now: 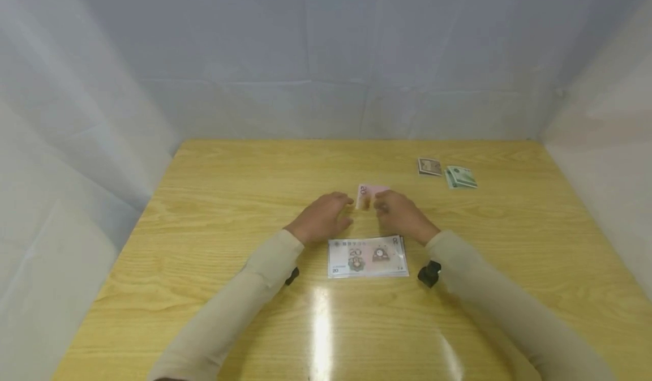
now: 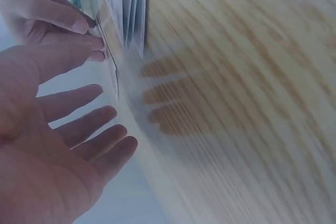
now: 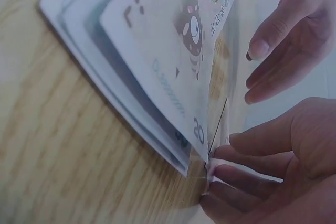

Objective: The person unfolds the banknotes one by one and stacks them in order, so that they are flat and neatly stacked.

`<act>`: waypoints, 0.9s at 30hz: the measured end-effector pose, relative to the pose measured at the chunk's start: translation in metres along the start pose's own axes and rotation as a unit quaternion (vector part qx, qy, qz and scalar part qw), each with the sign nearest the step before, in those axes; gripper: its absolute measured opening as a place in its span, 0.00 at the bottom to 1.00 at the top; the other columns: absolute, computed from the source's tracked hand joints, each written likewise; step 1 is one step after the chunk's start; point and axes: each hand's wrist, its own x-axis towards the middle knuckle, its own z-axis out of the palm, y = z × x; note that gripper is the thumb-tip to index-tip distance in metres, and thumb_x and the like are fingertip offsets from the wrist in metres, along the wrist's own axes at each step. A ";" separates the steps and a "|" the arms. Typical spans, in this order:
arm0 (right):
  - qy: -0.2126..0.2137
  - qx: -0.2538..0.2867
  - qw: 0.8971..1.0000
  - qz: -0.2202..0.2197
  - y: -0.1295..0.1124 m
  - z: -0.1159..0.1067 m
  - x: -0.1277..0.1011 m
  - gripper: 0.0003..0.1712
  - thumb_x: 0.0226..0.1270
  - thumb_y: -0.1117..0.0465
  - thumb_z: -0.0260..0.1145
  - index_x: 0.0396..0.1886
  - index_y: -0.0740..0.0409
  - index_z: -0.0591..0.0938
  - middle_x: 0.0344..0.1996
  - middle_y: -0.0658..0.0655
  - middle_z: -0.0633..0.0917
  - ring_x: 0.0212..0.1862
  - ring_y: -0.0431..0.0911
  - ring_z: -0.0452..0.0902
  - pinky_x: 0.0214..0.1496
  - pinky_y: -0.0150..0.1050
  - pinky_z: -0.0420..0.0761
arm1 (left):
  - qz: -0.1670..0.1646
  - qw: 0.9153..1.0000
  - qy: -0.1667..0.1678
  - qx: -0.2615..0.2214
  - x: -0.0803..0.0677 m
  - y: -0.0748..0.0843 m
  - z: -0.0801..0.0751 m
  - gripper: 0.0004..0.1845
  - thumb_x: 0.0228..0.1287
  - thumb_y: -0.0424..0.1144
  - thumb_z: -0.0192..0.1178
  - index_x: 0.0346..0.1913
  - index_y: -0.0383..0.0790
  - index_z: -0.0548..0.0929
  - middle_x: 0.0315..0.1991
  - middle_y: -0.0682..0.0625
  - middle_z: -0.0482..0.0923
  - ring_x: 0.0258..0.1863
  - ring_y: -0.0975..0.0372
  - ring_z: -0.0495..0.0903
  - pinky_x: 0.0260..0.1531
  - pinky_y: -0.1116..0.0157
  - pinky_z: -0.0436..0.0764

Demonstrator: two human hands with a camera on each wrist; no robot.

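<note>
A pink banknote (image 1: 365,192) marked 20 lies folded small on the wooden table, between both hands. My right hand (image 1: 403,215) pinches its right end between thumb and fingers; the left wrist view shows the thumb (image 2: 71,22) over the note. My left hand (image 1: 326,218) is off the note's left side, fingers extended and apart, holding nothing. Nearer me, below both hands, a stack of banknotes (image 1: 368,259) lies flat, a 20 with a cartoon figure on top. In the right wrist view several layered edges of this stack (image 3: 157,72) fan slightly apart.
Toward the back right of the table (image 1: 229,200) lie a folded brown banknote (image 1: 430,167) and a folded green banknote (image 1: 462,177), side by side. Pale sheeting (image 1: 331,58) hangs behind the table's far edge and along both sides.
</note>
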 end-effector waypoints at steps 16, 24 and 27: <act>-0.058 0.023 0.997 -0.042 0.001 -0.004 0.005 0.17 0.71 0.71 0.58 0.56 0.69 0.83 0.69 0.66 0.73 0.72 0.64 0.65 0.74 0.57 0.69 | 0.058 0.998 -0.026 -0.005 0.010 0.000 0.002 0.19 0.74 0.36 0.59 0.64 0.38 0.76 0.67 0.42 0.73 0.67 0.50 0.71 0.70 0.51 0.71; -0.074 0.067 0.994 -0.055 0.007 -0.008 0.004 0.21 0.70 0.70 0.61 0.61 0.65 0.80 0.67 0.64 0.76 0.69 0.61 0.70 0.71 0.55 0.74 | 0.093 0.995 -0.039 0.025 0.010 -0.002 0.003 0.16 0.74 0.34 0.57 0.61 0.38 0.78 0.59 0.44 0.79 0.59 0.51 0.77 0.66 0.52 0.76; -0.067 0.082 0.993 -0.053 0.007 -0.009 0.002 0.24 0.70 0.70 0.60 0.66 0.65 0.77 0.65 0.65 0.78 0.67 0.61 0.73 0.69 0.55 0.76 | 0.100 0.993 -0.042 0.047 0.009 -0.002 0.003 0.18 0.75 0.34 0.56 0.64 0.37 0.77 0.61 0.43 0.78 0.59 0.50 0.76 0.65 0.54 0.76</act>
